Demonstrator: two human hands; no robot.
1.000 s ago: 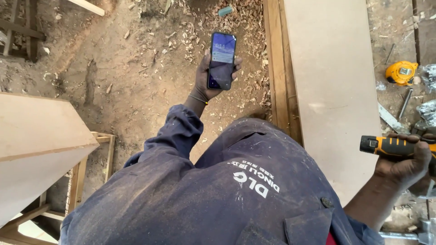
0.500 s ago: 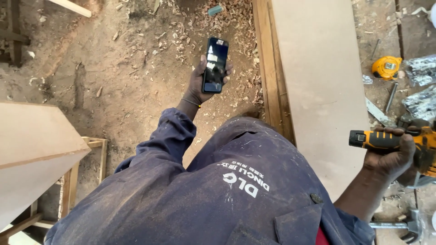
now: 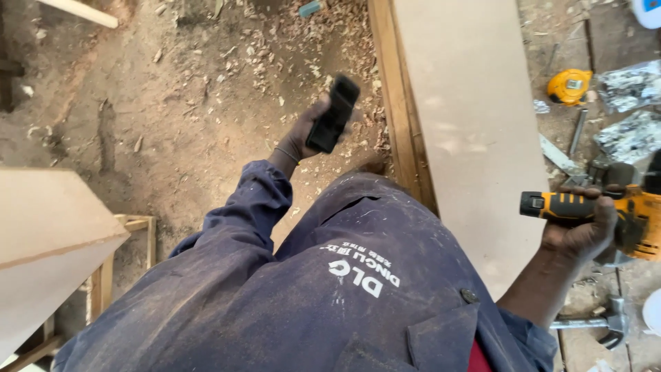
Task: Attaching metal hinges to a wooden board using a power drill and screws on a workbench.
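Sawdust-strewn dirt floor (image 3: pixel 172 117) lies beneath you, where your left hand (image 3: pixel 306 131) at upper centre keeps its grip clenched around a blurred dark phone (image 3: pixel 333 114), while at right your right hand (image 3: pixel 582 231) grasps an orange-and-black drill (image 3: pixel 585 207) beside a long board (image 3: pixel 468 124).

One view only, taken from a camera on the person's head and aimed steeply down along the chest of the dark blue overall (image 3: pixel 330 289), which fills the lower half of the frame at close range. Beyond it lies the dirt floor (image 3: pixel 172 103) strewn with wood shavings, seen from standing height. A long pale board (image 3: pixel 468 124) runs up the right of centre. Both hands sit mid-frame, left (image 3: pixel 306 131) and right (image 3: pixel 582 231). No second view, so nothing overlaps
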